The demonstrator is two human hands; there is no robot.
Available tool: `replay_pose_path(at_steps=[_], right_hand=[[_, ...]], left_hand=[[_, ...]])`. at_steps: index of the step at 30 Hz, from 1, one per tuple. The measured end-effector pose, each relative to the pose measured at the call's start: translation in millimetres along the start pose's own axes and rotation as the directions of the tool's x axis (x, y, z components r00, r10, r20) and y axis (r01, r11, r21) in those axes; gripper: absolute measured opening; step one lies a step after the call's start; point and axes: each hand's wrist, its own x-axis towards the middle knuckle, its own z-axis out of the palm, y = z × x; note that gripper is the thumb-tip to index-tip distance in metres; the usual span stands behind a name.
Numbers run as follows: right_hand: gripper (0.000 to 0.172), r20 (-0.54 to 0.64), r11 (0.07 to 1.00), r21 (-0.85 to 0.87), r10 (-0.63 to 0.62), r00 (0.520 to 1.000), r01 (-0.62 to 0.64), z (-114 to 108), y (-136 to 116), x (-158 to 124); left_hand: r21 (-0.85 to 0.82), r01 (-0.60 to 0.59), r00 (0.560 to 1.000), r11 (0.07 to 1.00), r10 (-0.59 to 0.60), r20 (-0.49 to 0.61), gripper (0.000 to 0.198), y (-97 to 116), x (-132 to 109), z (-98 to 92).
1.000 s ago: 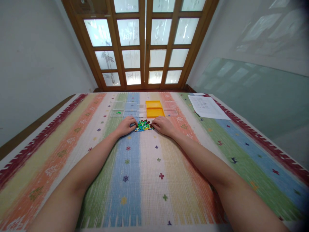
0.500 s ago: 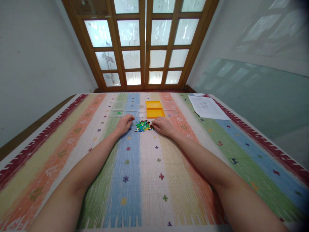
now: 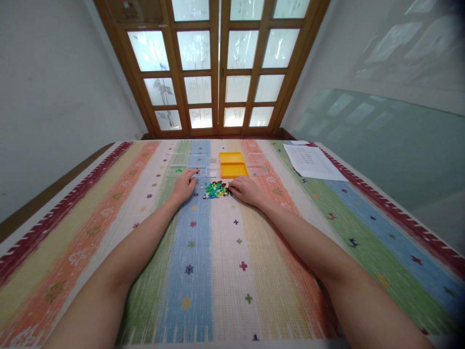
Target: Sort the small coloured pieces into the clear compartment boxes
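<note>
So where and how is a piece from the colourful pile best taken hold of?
Probably pinch one at the left edge of the pile, coming down from above with the left hand. The pieces are tiny, low and heaped, and that edge thins out, while the right hand is at the right edge.

A home; striped tablecloth [image 3: 228, 271], glazed doors [image 3: 242, 51]

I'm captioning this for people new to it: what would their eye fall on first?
Probably the bright yellow box, toward the far side of the striped tablecloth. Nearer the viewer lies a pile of small multicoloured pieces, between the left hand and the right hand. Beyond the tablecloth, tall glazed wooden doors fill the middle of the background.
</note>
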Motion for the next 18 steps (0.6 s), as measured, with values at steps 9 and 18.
replay_pose_path(at_steps=[9,18], right_hand=[[0.022,0.002,1.0,-0.001,0.001,1.0,-0.001,-1,-2,-1],[0.023,0.002,1.0,-0.009,-0.002,1.0,0.002,-1,-2,0]], left_hand=[[-0.026,0.104,0.992,0.994,-0.106,-0.067,0.046,-15,2,1.0],[0.025,0.134,0.991,0.991,-0.134,0.011,0.051,-24,2,6.4]])
